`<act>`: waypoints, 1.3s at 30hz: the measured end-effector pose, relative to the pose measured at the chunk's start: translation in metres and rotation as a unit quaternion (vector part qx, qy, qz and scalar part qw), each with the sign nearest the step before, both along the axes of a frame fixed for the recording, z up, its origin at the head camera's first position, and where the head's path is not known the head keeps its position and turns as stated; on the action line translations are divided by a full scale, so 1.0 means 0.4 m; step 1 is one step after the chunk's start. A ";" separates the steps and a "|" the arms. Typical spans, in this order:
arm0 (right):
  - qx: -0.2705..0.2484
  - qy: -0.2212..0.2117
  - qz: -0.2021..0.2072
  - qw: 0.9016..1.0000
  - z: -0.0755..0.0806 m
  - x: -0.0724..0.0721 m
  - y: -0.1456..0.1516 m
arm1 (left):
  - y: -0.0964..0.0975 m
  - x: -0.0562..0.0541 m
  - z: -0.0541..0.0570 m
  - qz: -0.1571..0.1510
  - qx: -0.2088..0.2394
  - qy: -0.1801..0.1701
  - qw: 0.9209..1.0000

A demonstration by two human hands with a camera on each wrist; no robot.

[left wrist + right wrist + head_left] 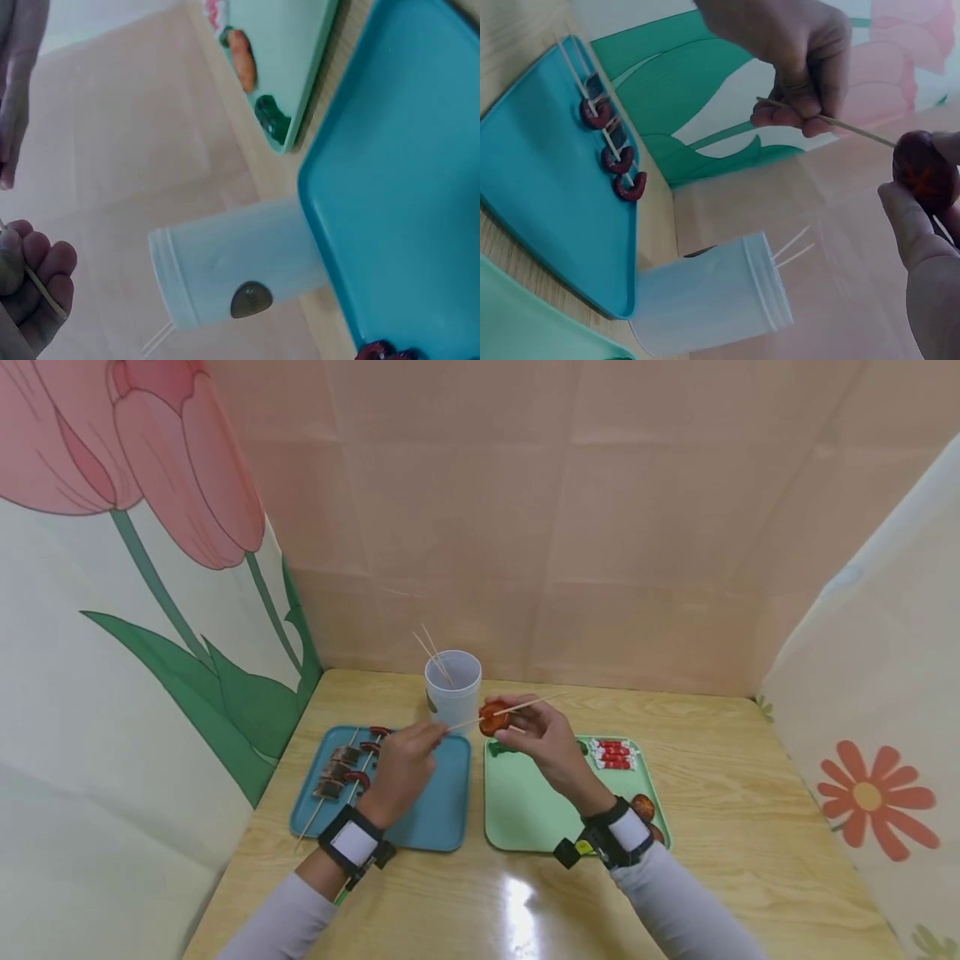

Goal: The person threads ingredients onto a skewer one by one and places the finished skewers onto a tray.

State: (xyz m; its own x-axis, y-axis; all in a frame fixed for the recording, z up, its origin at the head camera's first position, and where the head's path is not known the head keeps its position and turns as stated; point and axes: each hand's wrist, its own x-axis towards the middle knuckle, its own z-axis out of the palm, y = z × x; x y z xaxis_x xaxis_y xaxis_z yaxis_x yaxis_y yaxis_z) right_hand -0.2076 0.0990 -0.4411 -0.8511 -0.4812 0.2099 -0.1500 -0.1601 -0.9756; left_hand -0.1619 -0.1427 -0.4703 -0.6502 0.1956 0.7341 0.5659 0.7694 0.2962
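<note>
Reddish-brown piece [491, 722] threaded on skewer [465, 725].
My left hand [405, 767] pinches the skewer near one end; my right hand [553, 750], fingers curled round the piece, holds it raised clear of the blue tray [441, 814] and green tray [519, 814].

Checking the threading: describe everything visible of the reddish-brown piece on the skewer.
The reddish-brown piece is rounded and glossy, with a lighter star-like mark on one face; material unclear. Held up off the table, it is pinched by the right hand, while the skewer, gripped by the left hand, appears to run through it.
</note>
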 end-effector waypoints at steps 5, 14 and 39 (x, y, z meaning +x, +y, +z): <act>0.015 0.006 -0.002 1.000 -0.001 -0.003 -0.005 | 0.000 -0.004 -0.005 0.011 -0.013 0.006 1.000; 0.070 0.010 0.006 0.997 -0.019 -0.004 -0.030 | -0.002 -0.010 0.000 0.016 -0.036 -0.003 0.999; 0.660 0.111 -0.160 0.725 -0.263 0.004 0.448 | -0.106 0.016 -0.047 0.093 0.033 -0.015 0.995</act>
State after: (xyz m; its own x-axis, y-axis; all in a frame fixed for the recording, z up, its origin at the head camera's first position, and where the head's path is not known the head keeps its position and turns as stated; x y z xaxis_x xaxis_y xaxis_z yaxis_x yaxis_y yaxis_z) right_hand -0.2060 0.2782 -0.5463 -0.9793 -0.1727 -0.1056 -0.1503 0.9697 -0.1925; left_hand -0.1554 -0.1850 -0.4890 -0.6925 0.0209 0.7211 0.4052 0.8383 0.3647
